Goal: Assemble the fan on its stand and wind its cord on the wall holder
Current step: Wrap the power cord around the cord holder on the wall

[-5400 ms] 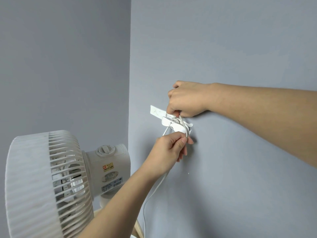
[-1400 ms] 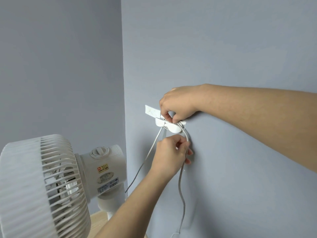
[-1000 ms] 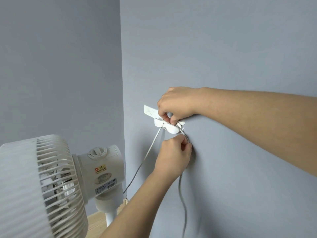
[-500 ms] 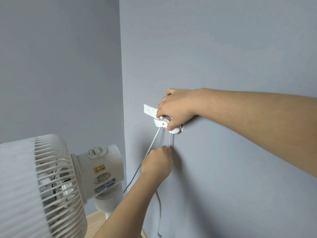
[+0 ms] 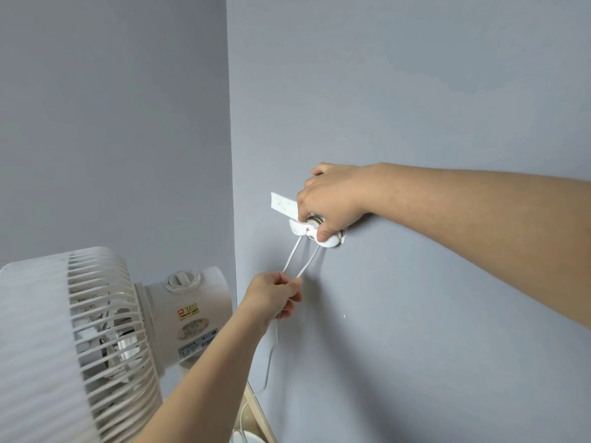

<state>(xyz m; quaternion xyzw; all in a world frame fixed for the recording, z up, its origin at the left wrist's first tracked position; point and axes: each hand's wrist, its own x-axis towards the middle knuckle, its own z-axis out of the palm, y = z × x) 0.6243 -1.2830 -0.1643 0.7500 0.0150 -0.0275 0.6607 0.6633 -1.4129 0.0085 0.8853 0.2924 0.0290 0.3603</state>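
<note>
A single wide-angle camera worn on the head looks forward and slightly down into the corner (image 5: 231, 139) of two grey walls, very near the right wall (image 5: 415, 91), with the fan (image 5: 96, 330) close at the near left edge.

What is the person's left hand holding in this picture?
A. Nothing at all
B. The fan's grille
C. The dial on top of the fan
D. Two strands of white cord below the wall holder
D: the left hand pinches two strands of the cord, which run up to the wall holder gripped by the right hand.
</note>
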